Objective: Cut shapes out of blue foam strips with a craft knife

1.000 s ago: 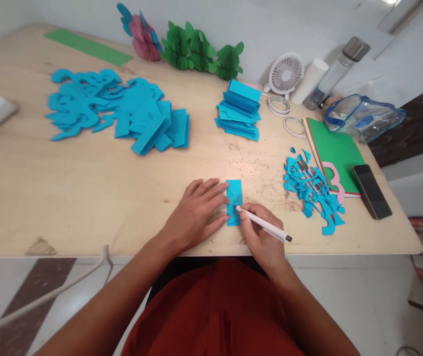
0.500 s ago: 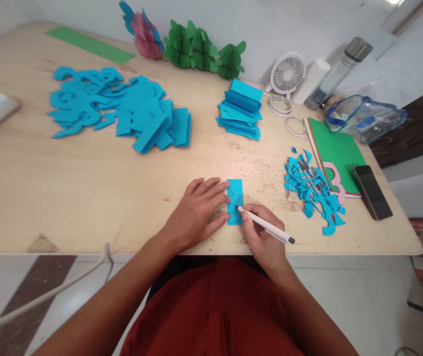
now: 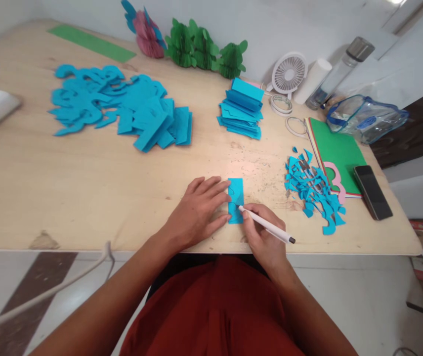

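Observation:
A small blue paper rectangle (image 3: 236,186) lies upright before me near the table's front edge, with dark curved lines drawn on it. My left hand (image 3: 197,210) rests flat, fingers stretched out, its fingertips on the paper's left edge. In my right hand (image 3: 265,235) is a white pen (image 3: 267,224), pinched between thumb and fingers. The pen's tip end touches or hovers just over the paper's right side; the exact contact is too small to tell. Beyond the paper stands a stack of folded blue paper pieces (image 3: 240,111).
Cut blue paper shapes (image 3: 81,99) are heaped at left. Blue scraps (image 3: 308,183) lie at right, beside a pink paper shape (image 3: 335,180), a green sheet (image 3: 341,148) and a phone (image 3: 372,192). A small fan (image 3: 288,74), tape rolls (image 3: 281,105) and a bottle (image 3: 339,74) stand behind.
The view has shifted very slightly. Both hands, the pen and the paper keep nearly the same places.

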`<state>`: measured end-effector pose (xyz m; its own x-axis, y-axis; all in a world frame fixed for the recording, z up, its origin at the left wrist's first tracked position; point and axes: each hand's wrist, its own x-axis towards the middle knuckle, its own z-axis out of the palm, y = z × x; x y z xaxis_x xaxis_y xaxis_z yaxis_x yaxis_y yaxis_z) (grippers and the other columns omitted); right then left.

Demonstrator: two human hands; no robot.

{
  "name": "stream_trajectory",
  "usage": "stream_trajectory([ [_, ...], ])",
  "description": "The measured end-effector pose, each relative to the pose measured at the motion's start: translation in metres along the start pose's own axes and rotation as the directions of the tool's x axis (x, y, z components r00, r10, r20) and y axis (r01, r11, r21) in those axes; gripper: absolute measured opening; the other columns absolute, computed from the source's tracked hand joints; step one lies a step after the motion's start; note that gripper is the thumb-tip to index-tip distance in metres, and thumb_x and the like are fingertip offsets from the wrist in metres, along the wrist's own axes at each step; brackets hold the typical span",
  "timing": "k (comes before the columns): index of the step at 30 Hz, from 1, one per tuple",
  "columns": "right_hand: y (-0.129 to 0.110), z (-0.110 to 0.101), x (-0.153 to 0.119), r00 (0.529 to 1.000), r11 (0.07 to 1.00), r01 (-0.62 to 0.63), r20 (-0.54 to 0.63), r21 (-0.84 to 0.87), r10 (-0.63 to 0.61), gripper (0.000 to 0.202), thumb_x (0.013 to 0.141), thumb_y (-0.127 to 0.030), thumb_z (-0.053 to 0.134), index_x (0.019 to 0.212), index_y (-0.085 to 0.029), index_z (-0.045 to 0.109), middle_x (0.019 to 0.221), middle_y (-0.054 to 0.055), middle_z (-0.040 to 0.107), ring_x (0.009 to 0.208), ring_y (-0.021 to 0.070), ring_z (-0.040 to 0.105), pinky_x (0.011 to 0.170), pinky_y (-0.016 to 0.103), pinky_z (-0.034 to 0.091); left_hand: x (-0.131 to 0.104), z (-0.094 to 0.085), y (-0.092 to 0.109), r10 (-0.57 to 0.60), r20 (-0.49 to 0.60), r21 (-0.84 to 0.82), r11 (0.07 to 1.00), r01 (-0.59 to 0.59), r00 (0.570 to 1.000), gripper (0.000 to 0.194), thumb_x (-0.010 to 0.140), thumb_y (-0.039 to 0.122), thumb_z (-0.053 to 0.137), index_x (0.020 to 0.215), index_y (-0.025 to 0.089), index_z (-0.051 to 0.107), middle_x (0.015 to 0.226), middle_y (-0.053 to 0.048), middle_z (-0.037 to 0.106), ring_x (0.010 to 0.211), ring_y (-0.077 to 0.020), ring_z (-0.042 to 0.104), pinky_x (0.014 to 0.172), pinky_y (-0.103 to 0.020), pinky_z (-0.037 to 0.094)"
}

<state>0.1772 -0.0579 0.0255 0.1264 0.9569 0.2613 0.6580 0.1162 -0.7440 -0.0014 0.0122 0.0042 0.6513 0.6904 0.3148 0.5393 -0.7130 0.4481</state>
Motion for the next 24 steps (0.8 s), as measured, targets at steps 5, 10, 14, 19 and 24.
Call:
stream_trajectory([
  [5,-0.0002,-0.0005,-0.0016,1.000,1.000,-0.006,0.002,0.012,0.006,0.014,0.091,-0.023,0.054,0.092,-0.020,0.068,0.083,0.004,0.073,0.076,0.0180,0.068,0.071,0.030,0.053,0.0000,-0.0001,-0.0001,-0.002,0.000,-0.002,1.000,0.002,1.000,0.027,0.090,0.032,0.054,0.112,0.018,0.062,0.141,-0.013,0.056,0.134,-0.0323,0.045,0.109,-0.055,0.032],
  [10,-0.0003,-0.0005,-0.0020,1.000,1.000,0.015,-0.008,-0.005,-0.016,0.014,0.090,-0.023,0.054,0.092,-0.020,0.068,0.082,0.004,0.073,0.075,0.0178,0.067,0.070,0.030,0.053,0.0001,-0.0015,0.0001,-0.007,0.003,-0.013,1.000,0.007,1.000,0.027,0.089,0.031,0.054,0.112,0.019,0.062,0.141,-0.013,0.056,0.134,-0.0325,0.045,0.109,-0.055,0.032],
  [14,0.0005,-0.0001,-0.0028,0.999,0.999,0.042,-0.024,-0.014,-0.042,0.014,0.090,-0.022,0.054,0.092,-0.020,0.068,0.083,0.004,0.073,0.076,0.0179,0.068,0.072,0.030,0.053,0.0002,-0.0015,0.0000,-0.007,0.003,-0.020,1.000,0.007,1.000,0.027,0.089,0.031,0.054,0.112,0.020,0.063,0.141,-0.012,0.056,0.134,-0.0321,0.045,0.110,-0.055,0.032],
  [19,0.0002,-0.0004,-0.0038,0.998,0.997,0.058,-0.025,-0.047,-0.060,0.014,0.091,-0.021,0.054,0.092,-0.020,0.068,0.084,0.005,0.074,0.077,0.0182,0.069,0.072,0.030,0.053,-0.0001,-0.0009,-0.0002,-0.008,0.004,-0.009,1.000,0.008,1.000,0.027,0.090,0.032,0.054,0.112,0.020,0.062,0.141,-0.012,0.056,0.135,-0.0318,0.044,0.110,-0.054,0.032],
  [24,-0.0003,-0.0011,-0.0042,0.998,0.997,0.054,-0.021,-0.046,-0.055,0.015,0.091,-0.022,0.053,0.092,-0.021,0.068,0.086,0.005,0.074,0.078,0.0183,0.069,0.073,0.031,0.054,0.0001,-0.0017,0.0001,-0.014,0.019,-0.009,1.000,0.014,1.000,0.026,0.090,0.032,0.054,0.111,0.020,0.062,0.141,-0.012,0.056,0.135,-0.0321,0.044,0.110,-0.055,0.032],
])
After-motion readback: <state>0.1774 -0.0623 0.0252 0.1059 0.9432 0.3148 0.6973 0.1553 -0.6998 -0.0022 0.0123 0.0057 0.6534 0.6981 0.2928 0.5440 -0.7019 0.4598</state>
